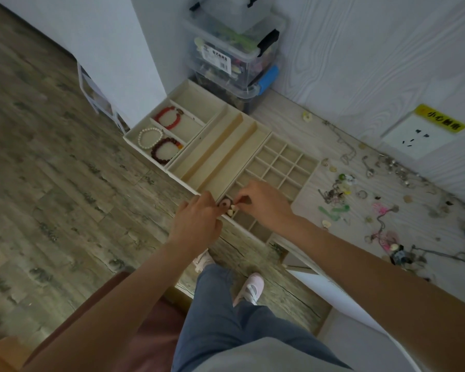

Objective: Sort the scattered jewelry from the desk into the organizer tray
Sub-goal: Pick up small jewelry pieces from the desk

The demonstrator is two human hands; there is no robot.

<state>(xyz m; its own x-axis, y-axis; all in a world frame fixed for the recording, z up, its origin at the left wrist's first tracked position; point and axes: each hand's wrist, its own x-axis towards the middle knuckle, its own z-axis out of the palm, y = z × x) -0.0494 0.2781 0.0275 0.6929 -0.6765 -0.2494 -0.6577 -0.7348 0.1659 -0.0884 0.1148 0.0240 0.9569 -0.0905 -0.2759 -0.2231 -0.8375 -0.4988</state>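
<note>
- The desk (301, 124) is pale wood and runs along the wall; the organizer tray (269, 142) sits on its left part, at the edge
- Clear plastic boxes (234, 57) are stacked behind the tray, in the corner
- The tray has big slots on the left, long slots in the middle and a grid of small squares on the right
- The scattered jewelry (341, 189) lies in a messy spread on the desk to the right of the tray; chains, rings, green and pink bits
- The left hand (199, 221) is at the near corner of the grid, fingers curled; I cannot tell if it holds anything
- The right hand (263, 202) is just beside it, fingertips pinched over a small pale piece (231, 210) in a near square
- A red bracelet (169, 118), a pearl bracelet (150, 137) and a dark red bracelet (164, 149) lie in the left slots
</note>
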